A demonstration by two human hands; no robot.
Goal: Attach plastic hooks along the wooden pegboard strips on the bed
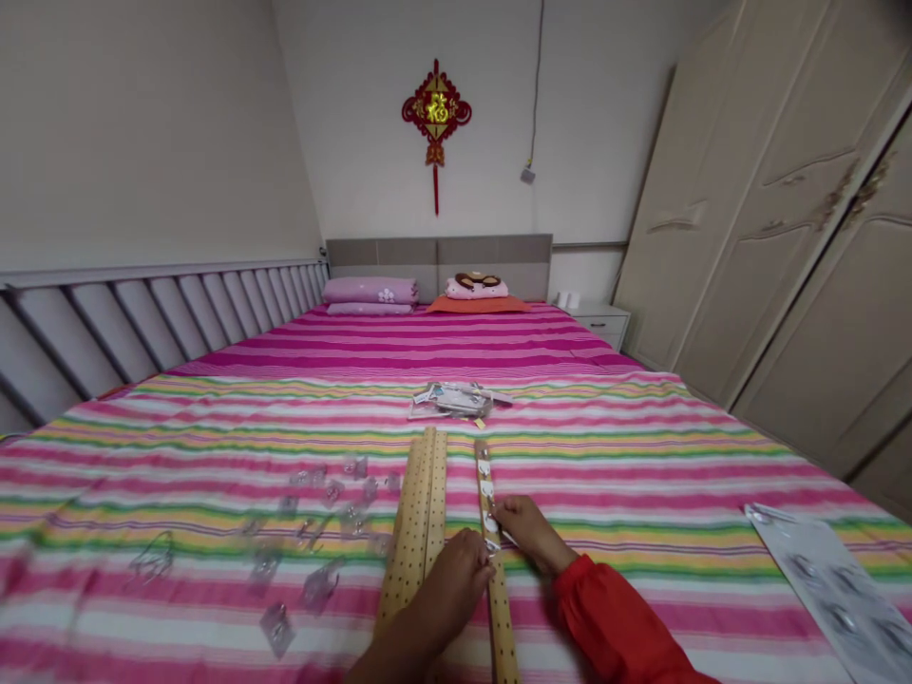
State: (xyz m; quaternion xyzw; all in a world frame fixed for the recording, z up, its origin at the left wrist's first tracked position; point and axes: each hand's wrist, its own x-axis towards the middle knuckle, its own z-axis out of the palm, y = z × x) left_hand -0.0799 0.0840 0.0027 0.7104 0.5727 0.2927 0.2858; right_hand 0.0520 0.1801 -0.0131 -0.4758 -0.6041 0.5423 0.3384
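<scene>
A narrow perforated wooden strip [500, 579] lies on the striped bedspread [627, 475] with small clear clips fixed along its upper part. My left hand [448, 594] rests closed against the strip's left edge, pressing on it. My right hand [523, 530], in a red sleeve, pinches one small clear clip [491, 521] against the strip. Two more perforated wooden strips [419, 527] lie side by side just left of my left hand.
Several loose clear clips [313, 532] are scattered on the bed at the left. A pile of torn packaging [456, 401] lies beyond the strips. A printed sheet [833, 589] lies at the right edge. Pillows, a headboard, a wardrobe and a nightstand stand further off.
</scene>
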